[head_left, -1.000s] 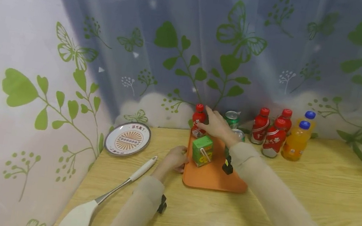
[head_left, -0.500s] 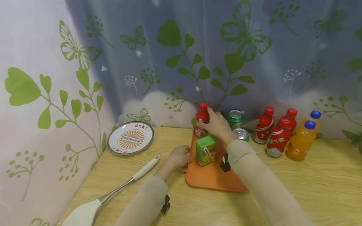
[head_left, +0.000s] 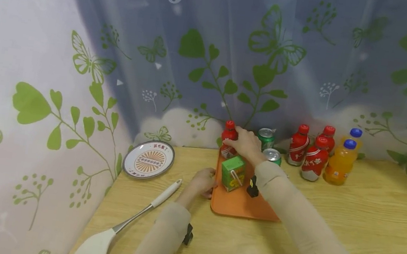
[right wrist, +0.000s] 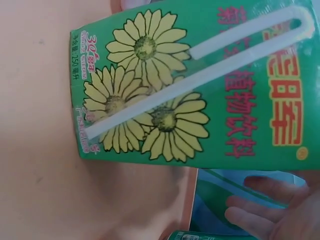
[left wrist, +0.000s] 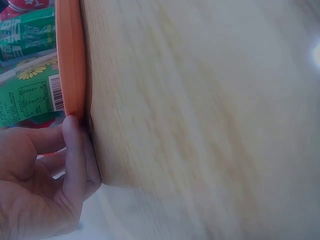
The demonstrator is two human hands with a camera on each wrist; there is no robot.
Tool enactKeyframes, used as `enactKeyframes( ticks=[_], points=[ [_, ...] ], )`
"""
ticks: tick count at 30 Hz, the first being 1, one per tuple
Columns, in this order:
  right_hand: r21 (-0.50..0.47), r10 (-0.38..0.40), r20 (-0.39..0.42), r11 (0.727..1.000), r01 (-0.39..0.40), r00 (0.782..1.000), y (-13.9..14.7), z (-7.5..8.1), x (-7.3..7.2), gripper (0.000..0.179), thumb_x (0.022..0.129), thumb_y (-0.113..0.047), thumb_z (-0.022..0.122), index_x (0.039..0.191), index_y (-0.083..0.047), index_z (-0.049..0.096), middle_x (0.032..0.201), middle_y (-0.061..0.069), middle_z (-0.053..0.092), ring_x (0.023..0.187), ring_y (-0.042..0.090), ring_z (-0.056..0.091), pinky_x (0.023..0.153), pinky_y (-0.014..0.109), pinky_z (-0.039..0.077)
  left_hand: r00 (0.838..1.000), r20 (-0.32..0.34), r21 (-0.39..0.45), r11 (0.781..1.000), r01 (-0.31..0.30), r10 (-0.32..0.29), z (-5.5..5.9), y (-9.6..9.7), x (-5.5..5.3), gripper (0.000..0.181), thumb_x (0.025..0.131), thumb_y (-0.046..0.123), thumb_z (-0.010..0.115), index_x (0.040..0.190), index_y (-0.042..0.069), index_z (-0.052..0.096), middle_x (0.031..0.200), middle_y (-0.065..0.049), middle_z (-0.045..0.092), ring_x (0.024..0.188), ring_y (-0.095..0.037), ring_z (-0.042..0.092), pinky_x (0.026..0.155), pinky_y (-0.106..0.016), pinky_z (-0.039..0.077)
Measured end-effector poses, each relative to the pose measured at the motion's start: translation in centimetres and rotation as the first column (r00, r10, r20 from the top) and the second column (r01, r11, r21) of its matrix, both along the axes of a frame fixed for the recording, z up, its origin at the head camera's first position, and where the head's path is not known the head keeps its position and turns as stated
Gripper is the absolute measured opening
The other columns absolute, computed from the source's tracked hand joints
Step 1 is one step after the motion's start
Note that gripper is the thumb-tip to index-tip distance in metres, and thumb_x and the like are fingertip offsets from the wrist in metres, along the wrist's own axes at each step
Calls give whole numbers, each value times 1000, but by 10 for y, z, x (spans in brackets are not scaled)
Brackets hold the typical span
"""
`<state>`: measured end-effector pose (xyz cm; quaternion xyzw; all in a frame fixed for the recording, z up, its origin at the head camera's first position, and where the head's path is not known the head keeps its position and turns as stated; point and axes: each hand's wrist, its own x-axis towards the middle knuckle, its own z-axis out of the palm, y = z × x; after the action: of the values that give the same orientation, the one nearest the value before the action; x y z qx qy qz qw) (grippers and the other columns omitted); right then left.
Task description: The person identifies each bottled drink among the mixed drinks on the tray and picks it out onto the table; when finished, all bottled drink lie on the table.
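Note:
An orange tray [head_left: 244, 208] lies on the table with a green drink carton [head_left: 233, 173] upright on it, a bent white straw along its side. At the tray's left edge, my left hand [head_left: 203, 180] pinches the rim; its fingertips [left wrist: 73, 127] touch the rim in the left wrist view. My right hand [head_left: 248, 145] reaches over the tray and grips a red-capped bottle [head_left: 229, 136] at the back left corner, thumb across the front. The carton [right wrist: 165, 90] fills most of the right wrist view, where the right hand [right wrist: 280, 205] shows partly and the bottle's body is hidden.
Two green cans [head_left: 272, 155] stand behind the right forearm. Several red bottles [head_left: 315, 158] and two orange drink bottles [head_left: 340, 162] are grouped at the back right. On the left are a patterned plate [head_left: 149, 159] and a white spatula [head_left: 95, 245]. A curtain [head_left: 213, 59] hangs behind.
The head view has shifted slightly, so everything sits a little differently in it. Both hands keep their places at the tray rim and the red-capped bottle.

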<state>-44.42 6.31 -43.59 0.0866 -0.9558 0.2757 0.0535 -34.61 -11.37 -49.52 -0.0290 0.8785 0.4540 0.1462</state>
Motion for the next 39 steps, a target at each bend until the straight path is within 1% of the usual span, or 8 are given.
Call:
enactKeyframes(
  ticks=[5, 11, 18, 23, 27, 30, 35, 39],
  points=[
    [-4, -6, -59, 1000, 6, 998, 1, 0, 3, 77, 92, -56, 75, 156, -18, 53, 137, 16, 71, 111, 39, 72, 80, 52, 63, 1000, -2, -1, 1000, 5, -5, 1, 0, 0, 60, 97, -2, 65, 155, 3, 49, 94, -14, 63, 62, -15, 58, 44, -19, 57],
    [-6, 24, -116, 1000, -25, 993, -1, -1, 9, 71, 94, -52, 76, 153, -18, 56, 127, 18, 75, 92, 37, 74, 66, 45, 60, 1000, 3, 2, 1000, -4, 4, 3, 0, 2, 60, 97, -2, 65, 155, 3, 49, 104, -17, 65, 61, -14, 58, 44, -18, 56],
    [-79, 12, -143, 997, -24, 990, 0, 2, 12, 72, 93, -49, 77, 153, -16, 56, 136, 17, 72, 108, 42, 73, 87, 56, 64, 1000, 4, 15, 1000, -10, 10, 1, 1, 3, 61, 97, -3, 64, 155, 3, 49, 122, -22, 66, 60, -14, 57, 42, -18, 55],
    [-193, 12, -156, 980, -42, 988, 0, 9, 19, 68, 94, -45, 77, 153, -19, 55, 139, 15, 70, 117, 40, 70, 97, 57, 62, 1000, 3, 15, 1000, -10, 10, 0, 1, 1, 62, 95, -4, 65, 154, 4, 50, 104, -17, 67, 58, -13, 57, 43, -18, 55],
    [-320, 31, -154, 944, -80, 988, 0, 15, 25, 67, 96, -38, 77, 155, -20, 53, 137, 14, 71, 117, 36, 70, 97, 54, 63, 1000, 1, 14, 1000, -11, 11, 1, 1, 0, 61, 95, -3, 65, 154, 5, 51, 96, -16, 66, 59, -13, 57, 44, -18, 55],
    [-374, 48, -160, 921, -105, 986, 0, 20, 28, 67, 97, -34, 77, 157, -19, 51, 135, 14, 71, 116, 33, 70, 95, 52, 64, 1000, -8, 18, 1000, -15, 16, 1, 0, 1, 60, 95, -3, 64, 154, 5, 51, 108, -18, 67, 61, -14, 58, 44, -19, 55],
    [-391, 43, -170, 914, -107, 985, 2, 25, 32, 66, 97, -32, 78, 156, -19, 52, 134, 12, 70, 116, 32, 69, 96, 50, 63, 1000, -3, 21, 1000, -12, 12, 1, 1, 3, 60, 96, -1, 65, 154, 4, 50, 125, -23, 66, 62, -14, 59, 44, -19, 56],
    [-375, 34, -188, 921, -103, 982, 3, 29, 37, 65, 97, -34, 77, 156, -19, 52, 131, 14, 67, 113, 32, 66, 95, 50, 62, 1000, -7, 4, 1000, -3, 3, 0, 1, 3, 57, 98, 1, 65, 154, 3, 51, 124, -22, 66, 61, -13, 59, 44, -18, 56]
  ],
)
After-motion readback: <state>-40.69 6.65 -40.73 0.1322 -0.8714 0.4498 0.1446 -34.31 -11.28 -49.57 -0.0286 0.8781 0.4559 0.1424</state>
